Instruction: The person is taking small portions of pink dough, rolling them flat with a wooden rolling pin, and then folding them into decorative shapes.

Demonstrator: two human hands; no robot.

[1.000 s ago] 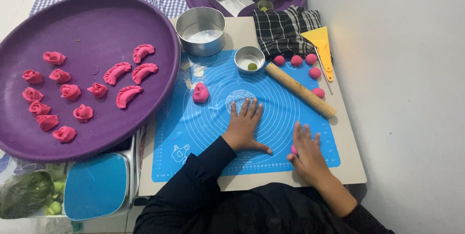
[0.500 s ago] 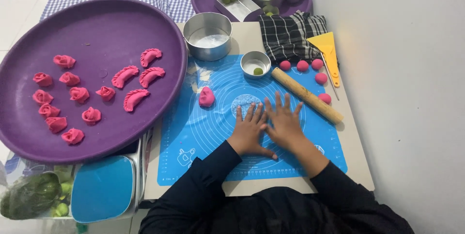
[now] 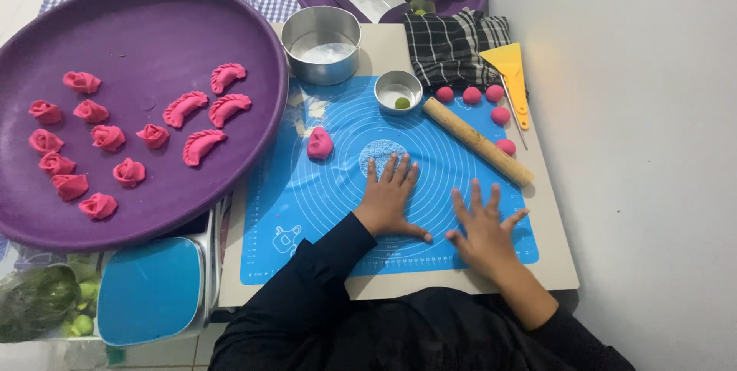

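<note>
Left hand (image 3: 390, 196) and right hand (image 3: 481, 230) spread flat, lower centre of blue silicone mat (image 3: 307, 210), bare mat around, wooden rolling pin (image 3: 477, 141) upper right, hands now apart, earlier overlapping.

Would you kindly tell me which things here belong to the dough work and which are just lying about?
In use:
left hand and right hand, flat on the blue mat
pink dough lump
rolling pin
pink balls
flour tin

Lying about:
checked cloth
blue-lidded box
greens

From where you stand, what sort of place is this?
Probably a home kitchen corner set up for shaping dough: a blue pastry mat, a wooden rolling pin, and a purple tray of pink dumplings.
</note>
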